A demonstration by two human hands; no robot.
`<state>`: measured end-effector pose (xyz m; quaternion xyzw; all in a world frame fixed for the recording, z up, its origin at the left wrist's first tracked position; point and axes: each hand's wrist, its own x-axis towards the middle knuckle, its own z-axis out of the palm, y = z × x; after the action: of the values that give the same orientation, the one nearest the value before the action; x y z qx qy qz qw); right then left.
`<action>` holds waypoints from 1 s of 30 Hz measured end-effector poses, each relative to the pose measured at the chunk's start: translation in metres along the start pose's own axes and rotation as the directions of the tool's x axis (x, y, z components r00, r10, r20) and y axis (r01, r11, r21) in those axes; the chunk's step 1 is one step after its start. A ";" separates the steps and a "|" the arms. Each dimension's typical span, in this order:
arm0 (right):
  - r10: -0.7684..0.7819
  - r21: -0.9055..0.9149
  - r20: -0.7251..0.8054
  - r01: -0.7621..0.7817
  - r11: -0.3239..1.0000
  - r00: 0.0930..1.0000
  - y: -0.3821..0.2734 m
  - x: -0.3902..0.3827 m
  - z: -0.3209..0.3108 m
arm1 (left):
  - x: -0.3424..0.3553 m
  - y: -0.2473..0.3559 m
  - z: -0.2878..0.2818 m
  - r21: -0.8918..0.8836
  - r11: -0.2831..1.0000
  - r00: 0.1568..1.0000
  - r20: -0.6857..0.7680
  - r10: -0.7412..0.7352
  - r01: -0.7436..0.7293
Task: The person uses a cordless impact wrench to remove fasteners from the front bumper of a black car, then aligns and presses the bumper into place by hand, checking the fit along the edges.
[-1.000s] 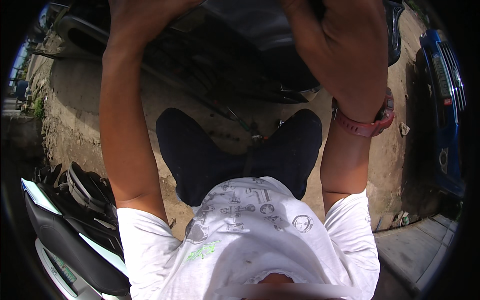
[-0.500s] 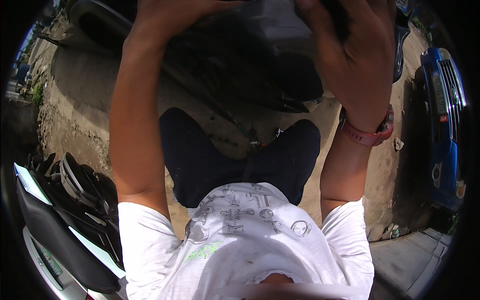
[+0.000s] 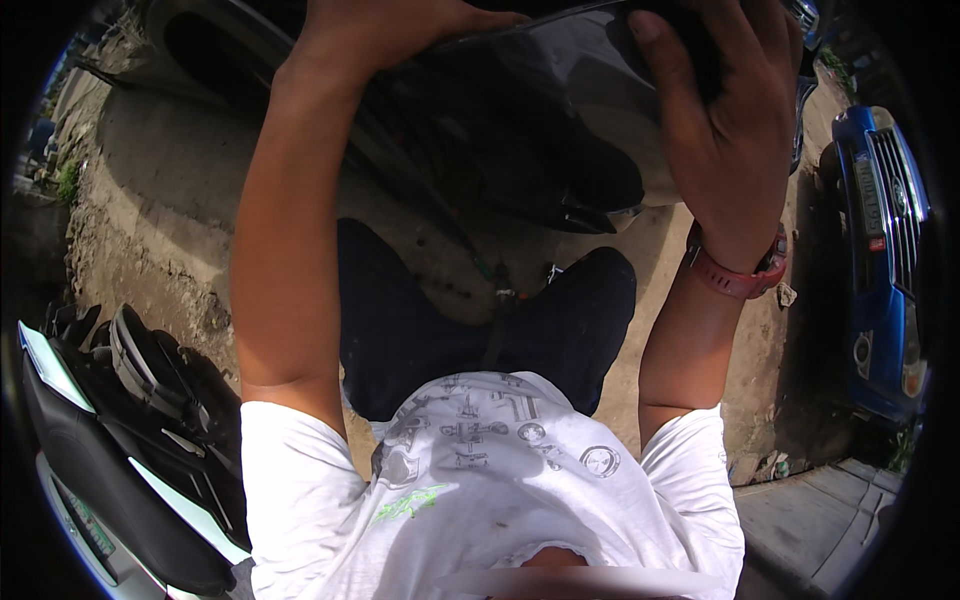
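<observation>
At the top of the view, a glossy black curved panel (image 3: 560,95), which looks like vehicle bodywork, spans the space between my hands. My left hand (image 3: 400,32) grips it at its far left part, thumb stretched along its upper edge; the other fingers are hidden or cut off. On the right side, my right hand (image 3: 730,130) holds the panel with the thumb on its near face and the fingers bent over its far part. A red wristwatch (image 3: 738,272) is on my right wrist. What lies behind the panel is too dark to make out.
Behind the left forearm is a dark rounded rim (image 3: 215,25), like a wheel or fender. A motorcycle (image 3: 110,460) with a black seat stands at lower left. A blue vehicle (image 3: 885,270) is parked at right. Dirt ground (image 3: 150,190) and concrete slabs (image 3: 810,520) surround my knees.
My left hand has shifted slightly right and down on the panel. The panel has tilted a little, so its upper edge now shows. The right hand keeps its place.
</observation>
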<state>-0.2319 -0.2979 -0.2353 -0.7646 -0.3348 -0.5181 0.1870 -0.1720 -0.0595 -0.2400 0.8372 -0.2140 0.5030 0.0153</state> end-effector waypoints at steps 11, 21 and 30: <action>0.040 0.000 0.002 -0.040 0.999 0.999 -0.003 0.002 0.000 | 0.002 0.000 -0.005 -0.021 1.000 1.000 0.029 -0.010 0.010; 0.108 -0.073 0.116 -0.100 0.992 0.987 -0.014 0.011 -0.012 | 0.005 0.002 -0.013 -0.077 0.997 0.998 0.055 -0.013 0.017; 0.042 -0.118 0.159 -0.024 0.993 0.986 -0.007 0.010 -0.019 | 0.017 0.006 -0.016 0.047 0.998 0.996 0.074 0.046 -0.049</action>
<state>-0.2473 -0.3018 -0.2193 -0.8190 -0.3055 -0.4698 0.1232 -0.1805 -0.0671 -0.2185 0.8497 -0.2220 0.4776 -0.0247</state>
